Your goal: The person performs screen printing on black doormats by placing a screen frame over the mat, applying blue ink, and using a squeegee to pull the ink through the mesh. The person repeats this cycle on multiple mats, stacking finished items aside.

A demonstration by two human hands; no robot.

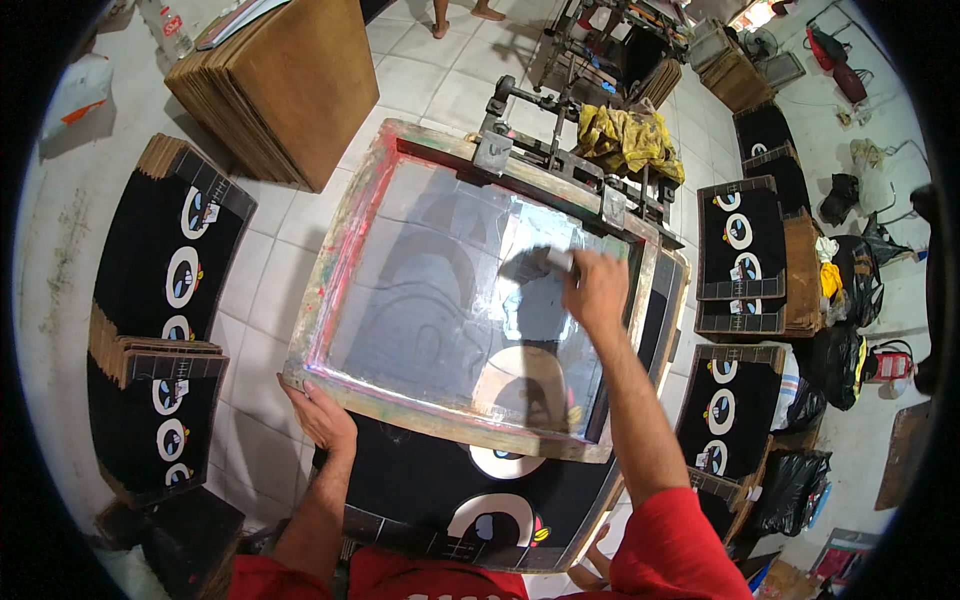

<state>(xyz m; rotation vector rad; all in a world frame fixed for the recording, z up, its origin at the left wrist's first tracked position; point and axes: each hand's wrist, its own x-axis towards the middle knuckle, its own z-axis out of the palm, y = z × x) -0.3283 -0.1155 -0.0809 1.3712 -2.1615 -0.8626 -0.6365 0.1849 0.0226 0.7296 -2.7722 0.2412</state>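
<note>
Closest to me is my own red shirt (pixel 440 575), and just past it a black fabric panel (pixel 385 480) lies flat on a board, printed with large white eye shapes (pixel 490 515). Over most of that panel sits a wooden screen-printing frame (pixel 450 422), tilted in my view and stained pink and green along its inner edges. My left grip (pixel 322 415) is open, fingers straight and laid against the near left corner of the frame. Inside the rails, the translucent mesh (pixel 420 290) lets the dark panel and another printed eye show through, and a bright glare falls on its right half. Above that glare my right grip (pixel 597 290) is closed around a small pale piece (pixel 560 259), too little of it showing to say what it is; whether it touches the mesh I cannot tell. Two metal clamps (pixel 492 153) hold the frame's far rail, with a stained yellow cloth (pixel 630 140) draped on the bars behind them. Stacked black panels (pixel 130 420) stand to either side of me. Farther off rise a thick stack of brown boards (pixel 310 80) on the left and, beyond it on the tiled floor (pixel 430 65), another person's bare feet (pixel 440 30)
</note>
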